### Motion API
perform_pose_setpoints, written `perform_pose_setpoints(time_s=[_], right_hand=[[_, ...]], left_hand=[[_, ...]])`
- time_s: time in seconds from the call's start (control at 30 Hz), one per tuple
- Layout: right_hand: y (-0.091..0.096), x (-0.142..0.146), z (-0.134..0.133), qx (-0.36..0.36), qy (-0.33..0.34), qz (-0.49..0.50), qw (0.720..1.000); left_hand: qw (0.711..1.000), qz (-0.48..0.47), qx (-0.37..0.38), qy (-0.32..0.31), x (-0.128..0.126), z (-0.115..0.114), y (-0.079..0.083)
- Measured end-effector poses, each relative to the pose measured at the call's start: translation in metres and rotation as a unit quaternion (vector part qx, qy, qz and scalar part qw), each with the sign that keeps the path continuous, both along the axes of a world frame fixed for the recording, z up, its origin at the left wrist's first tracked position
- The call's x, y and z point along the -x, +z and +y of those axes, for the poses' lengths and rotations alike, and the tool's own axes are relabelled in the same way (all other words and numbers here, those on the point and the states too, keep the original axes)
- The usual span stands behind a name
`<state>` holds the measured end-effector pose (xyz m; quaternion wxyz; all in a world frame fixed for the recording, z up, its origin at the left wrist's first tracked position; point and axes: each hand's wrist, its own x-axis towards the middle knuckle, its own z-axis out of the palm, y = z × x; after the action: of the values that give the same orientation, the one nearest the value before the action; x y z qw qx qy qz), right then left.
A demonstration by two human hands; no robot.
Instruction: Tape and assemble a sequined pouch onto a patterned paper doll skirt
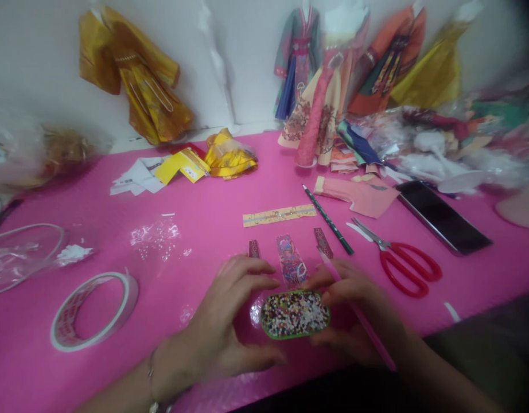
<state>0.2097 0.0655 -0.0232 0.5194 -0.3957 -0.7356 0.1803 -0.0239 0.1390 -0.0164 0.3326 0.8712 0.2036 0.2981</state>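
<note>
Near the front edge of the pink worktop [217, 212], a small oblong box [286, 337] with rounded ends and a green rim is full of tiny round beads [295, 314], mixed in colour. The right hand [353, 298] grips a slim pink stick [374, 336], its fingers at the box's right end. The left hand [230, 315] curves open around the other end; whether it touches, I can't tell. Toward the left edge lies a tape roll [129, 295].

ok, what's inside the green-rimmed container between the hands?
Small mixed-colour beads, light and dark, in the green-rimmed container. Anything beneath the top layer is covered, including the container's floor.
</note>
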Motion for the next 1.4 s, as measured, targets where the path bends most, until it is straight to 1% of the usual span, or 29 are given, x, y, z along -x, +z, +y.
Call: perform_pose_setpoints(time_s=[0.1, 0.27, 0.37, 0.47, 0.77, 0.8, 0.87, 0.93, 1.0, 1.07, 1.13, 1.2, 1.27, 1.4], right_hand=[[0.001, 0.000, -0.001, 0.008, 0.006, -0.009, 1.000], [-0.009, 0.000, -0.004, 0.025, 0.011, 0.015, 1.000], [-0.012, 0.001, -0.005, 0.028, 0.006, 0.016, 0.999], [-0.011, 0.001, -0.005, 0.024, 0.006, 0.017, 1.000], [-0.005, -0.008, -0.008, 0.015, 0.043, 0.006, 0.999], [-0.004, -0.008, -0.009, 0.024, 0.034, 0.021, 0.999], [-0.005, -0.007, -0.011, 0.040, -0.008, 0.084, 0.996], [-0.007, -0.004, -0.011, 0.035, -0.079, 0.163, 0.983], [-0.009, -0.001, -0.009, 0.021, -0.140, 0.213, 0.967], [-0.011, 0.000, -0.007, 0.020, -0.193, 0.219, 0.956], [-0.013, -0.001, -0.006, 0.020, -0.220, 0.213, 0.952], [-0.013, -0.004, -0.006, 0.010, -0.218, 0.211, 0.953], [-0.011, -0.006, -0.008, 0.003, -0.190, 0.209, 0.959], [0.005, -0.007, -0.013, 0.027, -0.139, 0.147, 0.979]], left_hand=[[1.000, 0.014, -0.022, -0.009, -0.001, 0.002, 0.002], [0.999, 0.015, -0.039, -0.015, -0.002, 0.004, 0.004], [0.999, 0.007, -0.041, -0.017, -0.002, 0.003, 0.004], [0.999, 0.002, -0.038, -0.015, -0.001, 0.002, 0.004], [0.998, -0.039, -0.043, -0.020, 0.001, 0.005, 0.002], [0.998, -0.048, -0.047, -0.012, 0.003, 0.006, 0.002], [0.996, -0.071, -0.058, 0.013, 0.005, 0.007, 0.002], [0.992, -0.091, -0.070, 0.045, 0.007, 0.008, 0.004], [0.988, -0.102, -0.078, 0.081, 0.007, 0.009, 0.006], [0.985, -0.104, -0.079, 0.111, 0.005, 0.010, 0.008], [0.984, -0.103, -0.074, 0.123, 0.004, 0.011, 0.008], [0.985, -0.099, -0.065, 0.122, 0.004, 0.012, 0.006], [0.988, -0.088, -0.049, 0.114, 0.005, 0.012, 0.002], [0.996, -0.018, -0.045, 0.074, 0.005, 0.010, -0.002]])
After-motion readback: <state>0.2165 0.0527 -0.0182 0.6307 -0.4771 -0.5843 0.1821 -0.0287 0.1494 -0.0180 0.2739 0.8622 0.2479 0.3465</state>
